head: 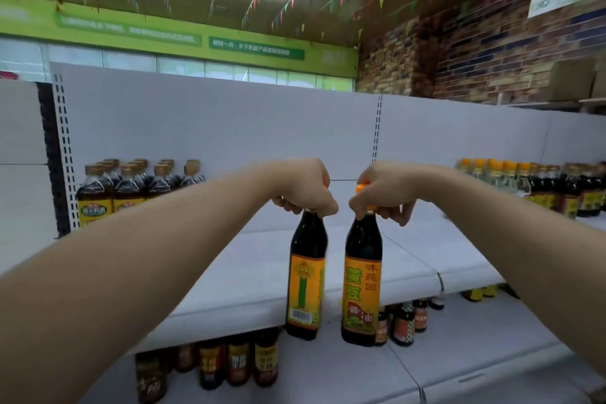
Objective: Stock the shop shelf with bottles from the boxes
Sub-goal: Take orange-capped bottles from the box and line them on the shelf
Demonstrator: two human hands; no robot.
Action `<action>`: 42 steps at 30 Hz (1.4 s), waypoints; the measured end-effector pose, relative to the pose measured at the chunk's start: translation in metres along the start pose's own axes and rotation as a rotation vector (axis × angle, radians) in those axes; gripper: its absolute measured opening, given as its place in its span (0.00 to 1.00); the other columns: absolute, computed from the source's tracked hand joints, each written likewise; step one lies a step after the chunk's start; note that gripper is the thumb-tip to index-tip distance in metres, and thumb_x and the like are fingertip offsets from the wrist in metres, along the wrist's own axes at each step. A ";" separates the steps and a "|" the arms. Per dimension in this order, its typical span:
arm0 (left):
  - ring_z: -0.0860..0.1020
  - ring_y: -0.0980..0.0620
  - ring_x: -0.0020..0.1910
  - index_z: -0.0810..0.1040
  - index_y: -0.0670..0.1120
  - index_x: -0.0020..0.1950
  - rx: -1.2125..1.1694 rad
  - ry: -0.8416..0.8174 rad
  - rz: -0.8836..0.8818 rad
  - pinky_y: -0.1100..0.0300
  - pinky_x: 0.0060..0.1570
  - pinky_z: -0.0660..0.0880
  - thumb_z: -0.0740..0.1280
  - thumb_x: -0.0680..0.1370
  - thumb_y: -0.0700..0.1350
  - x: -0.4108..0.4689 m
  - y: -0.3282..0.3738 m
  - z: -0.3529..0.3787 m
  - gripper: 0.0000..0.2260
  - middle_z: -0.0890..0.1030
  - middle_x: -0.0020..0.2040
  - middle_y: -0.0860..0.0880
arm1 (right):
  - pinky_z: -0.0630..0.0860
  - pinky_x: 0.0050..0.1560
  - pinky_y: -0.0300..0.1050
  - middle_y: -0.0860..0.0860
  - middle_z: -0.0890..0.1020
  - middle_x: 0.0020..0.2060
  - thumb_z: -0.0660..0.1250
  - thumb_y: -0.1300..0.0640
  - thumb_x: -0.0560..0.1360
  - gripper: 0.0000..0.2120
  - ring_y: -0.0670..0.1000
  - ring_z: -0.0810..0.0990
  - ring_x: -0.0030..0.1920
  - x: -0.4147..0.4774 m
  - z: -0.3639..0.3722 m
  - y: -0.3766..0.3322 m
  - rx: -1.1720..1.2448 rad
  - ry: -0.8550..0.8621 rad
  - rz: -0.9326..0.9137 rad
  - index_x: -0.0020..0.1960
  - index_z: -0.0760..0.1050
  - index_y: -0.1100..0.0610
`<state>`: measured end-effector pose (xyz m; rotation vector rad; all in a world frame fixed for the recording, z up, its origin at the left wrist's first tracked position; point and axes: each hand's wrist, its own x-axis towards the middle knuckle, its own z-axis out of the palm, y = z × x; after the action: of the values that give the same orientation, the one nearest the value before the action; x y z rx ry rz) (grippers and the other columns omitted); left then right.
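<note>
Head view, both forearms stretched forward, left hand [303, 188] curled over the cap of the left bottle [306, 275], right hand [382, 192] pinching the orange cap of the right bottle [362, 282], both bottles upright, side by side, before the white shelf [249, 275] edge.

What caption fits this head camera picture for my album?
Left hand holds left bottle, right hand holds right bottle, by their tops at the white shelf.
</note>
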<state>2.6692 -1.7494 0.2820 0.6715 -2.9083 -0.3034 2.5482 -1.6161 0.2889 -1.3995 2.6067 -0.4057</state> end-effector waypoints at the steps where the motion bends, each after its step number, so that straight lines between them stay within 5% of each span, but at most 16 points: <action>1: 0.73 0.46 0.26 0.79 0.44 0.40 0.007 -0.002 -0.004 0.59 0.30 0.71 0.72 0.68 0.47 0.005 -0.003 -0.007 0.08 0.78 0.29 0.45 | 0.85 0.37 0.51 0.56 0.79 0.31 0.74 0.56 0.69 0.10 0.55 0.77 0.27 0.007 -0.005 -0.005 -0.012 0.000 -0.002 0.44 0.79 0.61; 12: 0.76 0.46 0.27 0.80 0.42 0.43 0.031 0.044 -0.080 0.58 0.31 0.76 0.73 0.70 0.46 0.065 -0.066 -0.067 0.08 0.81 0.31 0.45 | 0.85 0.38 0.52 0.55 0.81 0.33 0.74 0.53 0.71 0.11 0.55 0.79 0.32 0.101 -0.036 -0.053 -0.061 0.018 -0.033 0.46 0.81 0.61; 31: 0.77 0.47 0.27 0.81 0.41 0.46 0.002 -0.032 -0.203 0.58 0.33 0.78 0.72 0.70 0.45 0.149 -0.175 -0.034 0.09 0.81 0.29 0.46 | 0.86 0.38 0.51 0.55 0.81 0.38 0.73 0.55 0.72 0.13 0.54 0.80 0.36 0.231 0.016 -0.074 -0.043 -0.094 -0.055 0.52 0.81 0.62; 42: 0.82 0.49 0.37 0.82 0.49 0.51 0.027 -0.102 -0.176 0.54 0.40 0.82 0.71 0.73 0.43 0.153 -0.182 -0.037 0.08 0.83 0.41 0.46 | 0.86 0.41 0.57 0.58 0.83 0.45 0.72 0.56 0.74 0.11 0.55 0.84 0.41 0.245 0.028 -0.074 0.032 -0.062 -0.118 0.54 0.77 0.59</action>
<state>2.6160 -1.9836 0.2904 0.9451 -2.9582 -0.3271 2.4787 -1.8640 0.2825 -1.5353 2.4663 -0.4109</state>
